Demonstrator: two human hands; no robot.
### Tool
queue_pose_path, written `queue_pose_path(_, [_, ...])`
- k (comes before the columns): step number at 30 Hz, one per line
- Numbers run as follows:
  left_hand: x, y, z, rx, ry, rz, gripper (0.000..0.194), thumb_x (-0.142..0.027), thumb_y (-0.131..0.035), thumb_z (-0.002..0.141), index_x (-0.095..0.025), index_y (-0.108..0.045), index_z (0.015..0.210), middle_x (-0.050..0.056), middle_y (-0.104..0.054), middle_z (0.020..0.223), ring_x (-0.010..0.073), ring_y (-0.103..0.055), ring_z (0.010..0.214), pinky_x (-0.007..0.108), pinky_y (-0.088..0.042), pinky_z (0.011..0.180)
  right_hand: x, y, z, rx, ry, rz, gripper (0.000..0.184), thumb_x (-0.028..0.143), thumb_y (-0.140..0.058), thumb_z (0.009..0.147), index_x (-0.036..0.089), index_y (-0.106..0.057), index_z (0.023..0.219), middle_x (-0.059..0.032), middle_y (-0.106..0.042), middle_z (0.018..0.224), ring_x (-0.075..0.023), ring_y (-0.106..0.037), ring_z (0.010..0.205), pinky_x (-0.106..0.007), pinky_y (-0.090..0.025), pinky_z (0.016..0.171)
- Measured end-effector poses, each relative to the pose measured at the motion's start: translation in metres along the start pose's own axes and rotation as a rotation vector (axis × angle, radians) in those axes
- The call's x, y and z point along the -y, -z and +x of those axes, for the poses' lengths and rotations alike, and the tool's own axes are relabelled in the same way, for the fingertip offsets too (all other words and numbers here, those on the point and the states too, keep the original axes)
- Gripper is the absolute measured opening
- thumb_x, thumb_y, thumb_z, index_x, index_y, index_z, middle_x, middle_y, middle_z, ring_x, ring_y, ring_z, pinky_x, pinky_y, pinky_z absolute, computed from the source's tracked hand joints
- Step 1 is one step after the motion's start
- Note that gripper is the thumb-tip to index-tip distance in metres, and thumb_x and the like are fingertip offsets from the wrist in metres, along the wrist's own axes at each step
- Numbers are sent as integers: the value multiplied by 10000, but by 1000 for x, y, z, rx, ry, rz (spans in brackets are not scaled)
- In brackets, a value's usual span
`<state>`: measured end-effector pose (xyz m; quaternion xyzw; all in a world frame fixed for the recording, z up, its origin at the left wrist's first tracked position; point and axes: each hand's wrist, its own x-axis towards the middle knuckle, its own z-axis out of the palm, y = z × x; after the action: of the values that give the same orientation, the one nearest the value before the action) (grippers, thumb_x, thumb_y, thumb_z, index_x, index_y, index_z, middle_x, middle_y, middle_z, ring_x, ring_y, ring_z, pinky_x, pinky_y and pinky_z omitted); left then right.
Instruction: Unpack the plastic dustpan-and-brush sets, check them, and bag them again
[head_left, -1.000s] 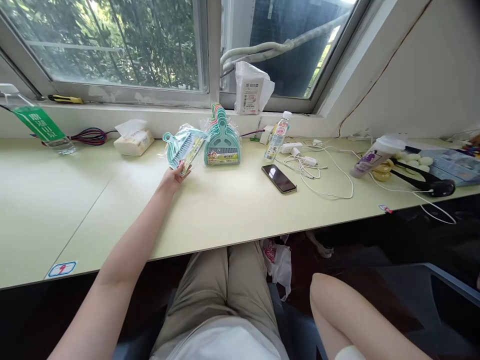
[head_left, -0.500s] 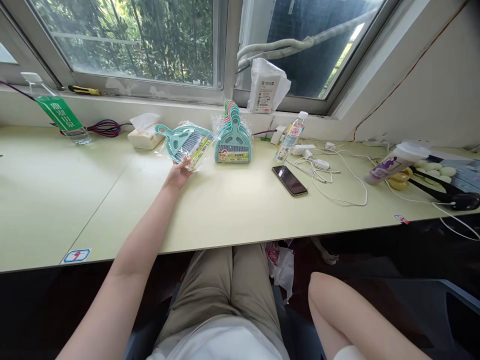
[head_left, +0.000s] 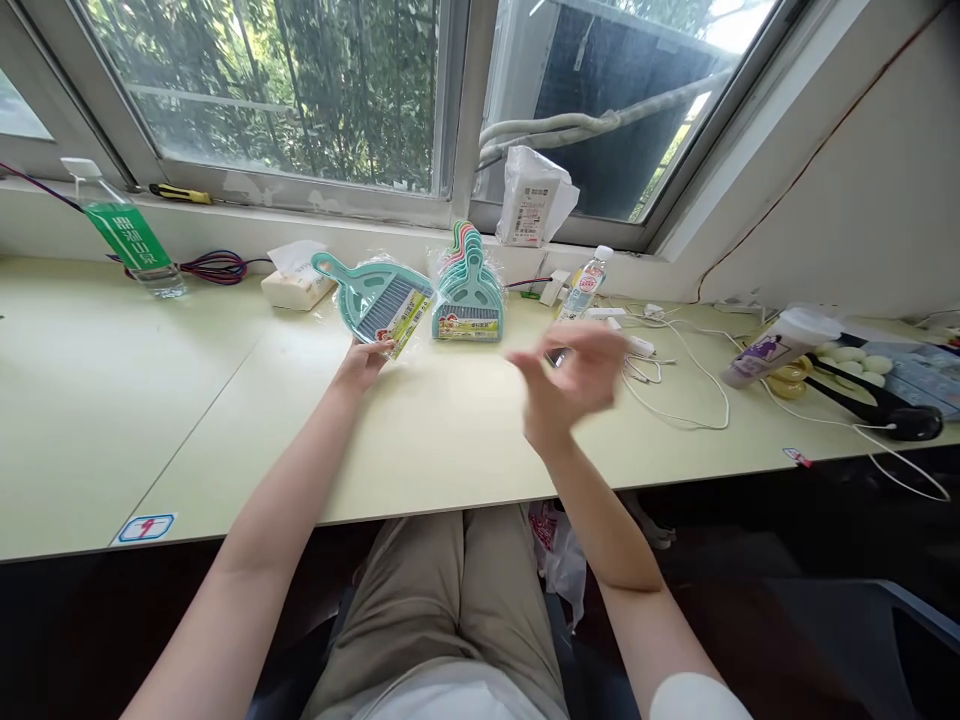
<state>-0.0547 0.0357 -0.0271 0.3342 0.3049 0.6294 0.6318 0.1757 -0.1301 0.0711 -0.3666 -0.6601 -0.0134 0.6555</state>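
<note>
My left hand [head_left: 364, 362] grips the lower edge of a teal dustpan and brush set [head_left: 381, 296], wrapped in clear plastic with a yellow-green label. The set is tilted, its handle pointing to the upper left. Just right of it, a stack of similar dustpan sets [head_left: 470, 290] leans by the wall, mostly teal with some red and green handles behind. My right hand [head_left: 574, 375] is over the table to the right, blurred by motion, thumb spread from the fingers and nothing visible in it. It partly covers a phone [head_left: 556, 356] lying on the table.
A tissue pack [head_left: 296, 280] and a green-labelled bottle [head_left: 131, 240] stand to the left. Behind my right hand are a drink bottle [head_left: 585, 285] and white cables [head_left: 705, 425]. A cup [head_left: 776, 348] leans farther right. A box cutter [head_left: 180, 193] lies on the window ledge.
My right arm has come into view from below and reaches over the table, where the phone was uncovered before. My left hand still holds the dustpan set, now turned slightly more upright.
</note>
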Motion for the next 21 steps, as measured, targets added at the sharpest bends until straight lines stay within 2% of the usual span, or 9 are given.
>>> queue_pose_path(2, [1, -1, 0, 11, 21, 20, 559, 53, -692, 541, -191, -588, 1032, 36, -691, 978, 212, -665, 1019, 378, -527, 941, -26, -28, 7, 32, -169, 123, 204, 434, -705, 815, 253, -657, 896, 16, -655, 813, -133, -632, 684, -293, -560, 734])
queue_pose_path(5, [1, -5, -2, 41, 46, 43, 522, 8, -729, 534, -167, -612, 1012, 47, -703, 955, 212, -674, 982, 365, -537, 935, -75, -66, 5, 194, -472, 217, 247, 450, -743, 746, 229, -701, 850, 14, -677, 754, -113, -576, 508, -257, -515, 532])
queue_pose_path(7, [2, -8, -3, 86, 54, 66, 527, -13, -746, 536, -166, -625, 1025, 55, -711, 958, 223, -674, 989, 365, -541, 937, -102, -80, -3, 225, -587, 225, 251, 439, -770, 704, 218, -722, 813, 7, -711, 787, -95, -554, 447, -256, -510, 513])
queue_pose_path(10, [6, -14, -7, 156, 73, 109, 584, -19, -759, 531, -178, -622, 1076, 61, -718, 986, 243, -668, 1022, 377, -541, 943, -126, -81, -17, 245, -664, 260, 227, 391, -792, 674, 211, -749, 805, -6, -742, 820, -92, -566, 414, -264, -530, 506])
queue_pose_path(13, [12, -23, -12, 180, 105, 127, 620, -14, -766, 524, -183, -608, 1099, 58, -719, 984, 247, -664, 1038, 377, -534, 950, -134, -74, -25, 255, -728, 295, 181, 326, -786, 686, 204, -756, 815, -22, -758, 849, -100, -605, 421, -259, -547, 496])
queue_pose_path(18, [21, -35, -21, 215, 99, 131, 545, -27, -751, 548, -164, -617, 1057, 64, -715, 946, 246, -658, 1033, 380, -524, 956, -140, -75, -31, 290, -868, 357, 172, 349, -677, 829, 178, -702, 821, -31, -742, 769, -139, -709, 548, -209, -558, 507])
queue_pose_path(21, [24, -37, -24, 191, 109, 118, 556, 1, -713, 562, -176, -606, 1079, 48, -708, 904, 227, -664, 1005, 368, -519, 955, -143, -78, -32, 246, -968, 439, 193, 341, -645, 873, 168, -635, 789, -45, -740, 816, -142, -730, 614, -235, -605, 605])
